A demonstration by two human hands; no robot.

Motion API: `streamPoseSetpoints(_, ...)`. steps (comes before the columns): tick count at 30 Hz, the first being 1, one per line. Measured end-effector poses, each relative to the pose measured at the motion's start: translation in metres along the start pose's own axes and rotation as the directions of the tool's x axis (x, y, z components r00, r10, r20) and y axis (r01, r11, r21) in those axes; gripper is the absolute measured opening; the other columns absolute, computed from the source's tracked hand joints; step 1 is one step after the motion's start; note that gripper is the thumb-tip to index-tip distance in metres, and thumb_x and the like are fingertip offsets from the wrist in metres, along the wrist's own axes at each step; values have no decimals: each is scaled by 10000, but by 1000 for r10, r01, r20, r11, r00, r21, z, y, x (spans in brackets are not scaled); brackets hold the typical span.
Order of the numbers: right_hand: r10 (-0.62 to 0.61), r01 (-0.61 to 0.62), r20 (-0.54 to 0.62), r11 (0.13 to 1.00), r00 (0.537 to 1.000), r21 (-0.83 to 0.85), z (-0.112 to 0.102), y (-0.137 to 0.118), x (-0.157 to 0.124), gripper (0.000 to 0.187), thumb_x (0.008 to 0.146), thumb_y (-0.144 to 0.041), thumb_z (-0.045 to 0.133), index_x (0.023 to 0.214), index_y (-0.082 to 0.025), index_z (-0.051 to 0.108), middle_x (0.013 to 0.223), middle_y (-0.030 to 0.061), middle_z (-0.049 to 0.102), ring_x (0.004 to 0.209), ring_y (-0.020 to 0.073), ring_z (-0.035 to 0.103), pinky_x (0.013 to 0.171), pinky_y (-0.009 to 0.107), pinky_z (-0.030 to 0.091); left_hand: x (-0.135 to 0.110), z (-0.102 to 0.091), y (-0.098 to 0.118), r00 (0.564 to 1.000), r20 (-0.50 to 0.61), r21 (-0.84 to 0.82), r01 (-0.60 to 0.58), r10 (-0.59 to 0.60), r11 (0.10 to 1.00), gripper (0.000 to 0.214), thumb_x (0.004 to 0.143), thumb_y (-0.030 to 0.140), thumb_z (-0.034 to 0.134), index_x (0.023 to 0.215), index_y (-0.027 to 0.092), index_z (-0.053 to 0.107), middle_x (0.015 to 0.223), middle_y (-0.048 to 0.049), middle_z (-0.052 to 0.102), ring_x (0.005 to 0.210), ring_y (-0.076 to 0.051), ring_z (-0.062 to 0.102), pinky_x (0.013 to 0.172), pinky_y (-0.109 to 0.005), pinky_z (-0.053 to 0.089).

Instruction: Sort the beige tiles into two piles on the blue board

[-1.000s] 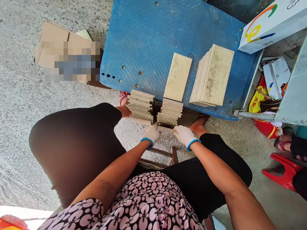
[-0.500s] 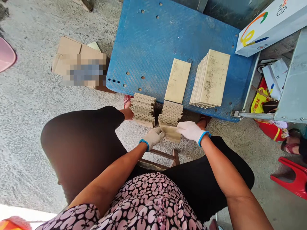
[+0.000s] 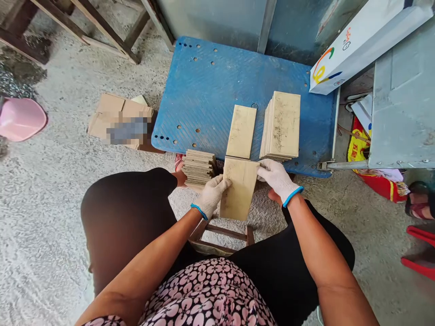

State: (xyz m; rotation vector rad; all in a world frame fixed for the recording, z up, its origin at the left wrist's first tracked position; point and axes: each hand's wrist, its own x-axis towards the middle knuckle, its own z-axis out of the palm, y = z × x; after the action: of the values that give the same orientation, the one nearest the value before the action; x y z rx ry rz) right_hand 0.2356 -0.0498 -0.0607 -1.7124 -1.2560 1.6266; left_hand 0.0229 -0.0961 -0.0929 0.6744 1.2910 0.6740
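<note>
Between my two gloved hands is a thin pale wooden board point(image 3: 238, 190), tilted with its broad face up toward me. My left hand point(image 3: 211, 194) pinches its left edge, thumb on top. At the upper right corner, my right hand point(image 3: 274, 176) grips the board, its fingers partly hidden. Just beyond, a similar single board point(image 3: 241, 131) lies on the blue platform point(image 3: 204, 90). A tall stack of boards point(image 3: 284, 124) stands to its right on the platform. Left of my hands is a pile of boards point(image 3: 199, 165) seen edge-on. The second edge-on pile is hidden behind the held board.
A white printed bag point(image 3: 356, 45) stands at the platform's far right, beside a grey metal panel point(image 3: 404, 108). A flattened cardboard box point(image 3: 118, 117) lies on the floor to the left. A pink basin point(image 3: 23, 118) is farther left, and a red stool point(image 3: 419, 253) at right.
Both hands have raised the board and turned its broad face up, so it now covers the middle pile. My view has tilted upward, showing more beyond the platform.
</note>
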Motion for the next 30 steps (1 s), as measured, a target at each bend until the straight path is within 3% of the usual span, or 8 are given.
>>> streamPoseSetpoints(3, 51, -41, -105, 994, 993, 97, 7, -13, -1, 303, 777, -452, 566, 844, -162, 624, 748, 22, 666, 704, 154, 610, 654, 273, 493, 8, 6, 27, 996, -75, 24, 56, -54, 998, 315, 762, 397, 559, 964, 171, 641, 803, -48, 672, 715, -200, 619, 652, -314, 515)
streamPoseSetpoints(7, -40, 28, -173, 997, 984, -72, 7, -29, -2, 282, 793, -435, 577, 856, -169, 646, 810, 36, 689, 767, 174, 619, 731, 312, 500, 39, 6, 73, 983, -164, 68, 90, -78, 994, 295, 851, 331, 461, 1048, 187, 627, 771, -63, 659, 690, -210, 630, 585, -325, 527)
streamPoseSetpoints(11, -103, 93, -257, 994, 961, -51, -14, -43, -7, 289, 793, -420, 627, 949, -179, 662, 846, 43, 684, 810, 193, 639, 790, 359, 521, 97, -10, 115, 983, -156, 66, -90, 100, 994, 264, 868, 297, 494, 1063, 178, 627, 843, -65, 683, 745, -204, 661, 669, -334, 576)
streamPoseSetpoints(15, -124, 165, -443, 985, 888, 54, -42, -51, -4, 325, 808, -440, 637, 1012, -189, 663, 904, 45, 678, 829, 189, 652, 807, 390, 550, 167, -23, 142, 968, -165, 113, -173, 190, 978, 235, 853, 297, 560, 1041, 178, 633, 909, -63, 693, 800, -209, 677, 748, -356, 589)
streamPoseSetpoints(18, -133, 180, -489, 982, 862, 50, -51, -49, 6, 305, 813, -429, 643, 1001, -189, 669, 913, 47, 678, 858, 196, 656, 835, 410, 550, 210, -19, 148, 961, -142, 129, -221, 239, 967, 261, 849, 293, 561, 1072, 175, 629, 953, -63, 691, 850, -216, 678, 803, -373, 579)
streamPoseSetpoints(21, -144, 162, -481, 987, 865, -4, -54, -47, 13, 265, 826, -403, 637, 992, -201, 677, 922, 48, 681, 912, 212, 655, 859, 424, 543, 238, -7, 143, 962, -123, 127, -229, 244, 965, 266, 868, 298, 535, 1081, 163, 622, 987, -65, 681, 920, -209, 666, 866, -371, 554)
streamPoseSetpoints(25, -138, 125, -467, 990, 874, -59, -56, -45, 14, 275, 850, -415, 608, 1031, -219, 676, 961, 51, 683, 929, 217, 653, 848, 425, 550, 255, 7, 127, 973, -150, 178, -147, 175, 973, 241, 870, 302, 538, 1048, 175, 640, 970, -56, 675, 972, -221, 649, 892, -373, 535)
streamPoseSetpoints(30, -107, 74, -447, 993, 888, -91, -57, -47, 13, 259, 866, -407, 589, 1032, -229, 677, 926, 40, 683, 842, 201, 659, 786, 400, 568, 263, 10, 108, 982, -157, 204, -76, 109, 976, 230, 871, 270, 537, 1050, 191, 657, 945, -51, 676, 942, -223, 650, 883, -393, 538)
